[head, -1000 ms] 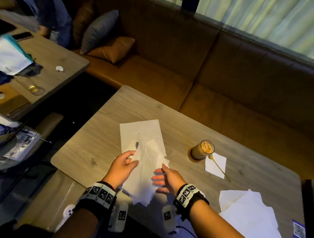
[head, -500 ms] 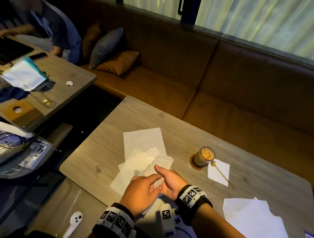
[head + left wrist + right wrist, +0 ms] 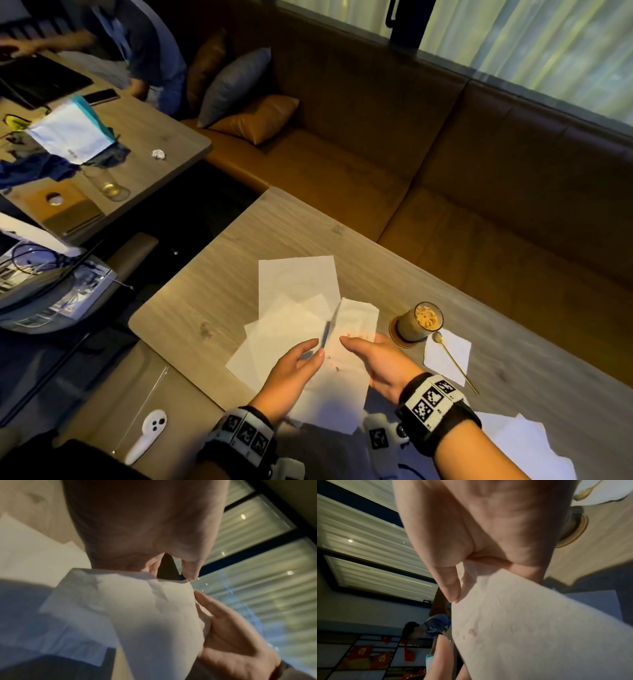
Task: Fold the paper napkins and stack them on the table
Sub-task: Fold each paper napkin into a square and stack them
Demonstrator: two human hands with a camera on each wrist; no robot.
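A white paper napkin [image 3: 346, 373] with small reddish spots is held up over the near edge of the wooden table [image 3: 212, 308]. My left hand [image 3: 317, 353] pinches its left edge; thumb and fingertips meet at the paper's rim in the left wrist view [image 3: 187, 577]. My right hand [image 3: 346, 341] pinches the right side, with its thumb [image 3: 452, 592] pressed on the sheet. Behind the held one, two flat napkins lie overlapped on the table, one farther back [image 3: 298, 281] and one nearer [image 3: 281, 332].
A glass of iced drink [image 3: 419, 320] on a coaster stands right of my hands, beside a gold spoon [image 3: 454, 361] on a small napkin. Loose napkins [image 3: 524, 445] lie at the lower right. A white controller [image 3: 147, 433] lies on the bench. A brown sofa [image 3: 445, 171] runs behind.
Half a second ago both hands were low over the napkins lying on the table. Now they hold one napkin raised between them, and the hands have moved apart.
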